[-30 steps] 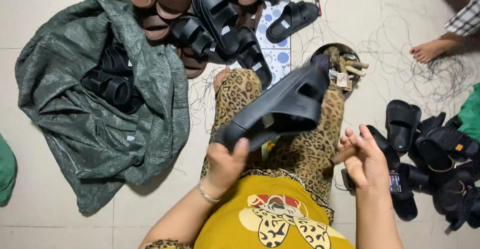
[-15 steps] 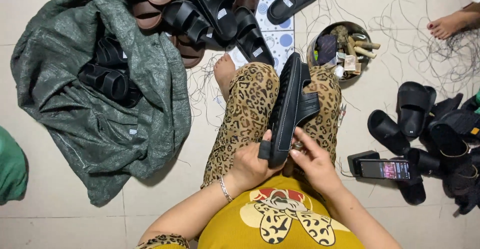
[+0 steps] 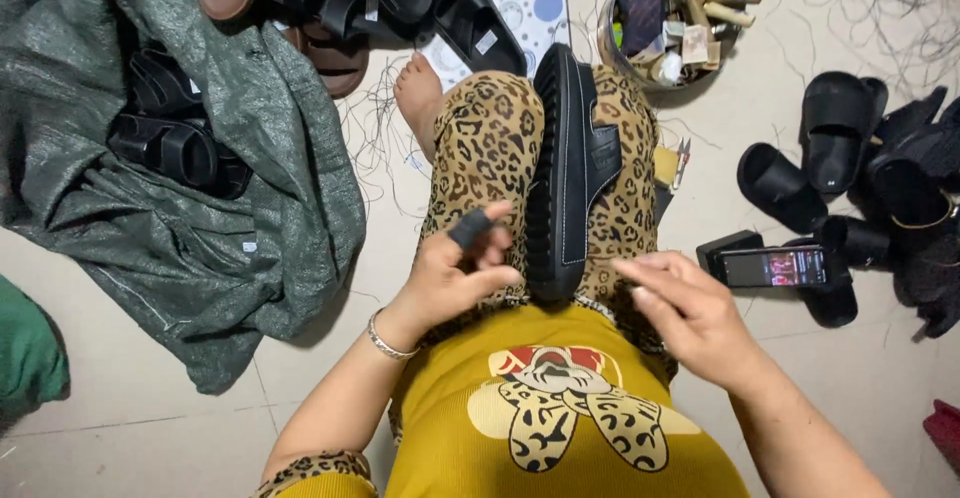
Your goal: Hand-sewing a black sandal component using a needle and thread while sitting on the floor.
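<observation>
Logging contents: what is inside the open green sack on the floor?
Inside the green sack lie black sandals, several stacked together. The fabric folds cover the rest, so how many cannot be told.

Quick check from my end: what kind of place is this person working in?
Probably an informal home workshop for finishing sandals. The person sits on a tiled floor with a black sandal on the lap, loose sandals piled around, a green woven sack holding more, and thread scraps scattered about.

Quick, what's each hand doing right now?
Left hand: closed on a small dark piece, beside the black sandal.
Right hand: open, holding nothing.
</observation>
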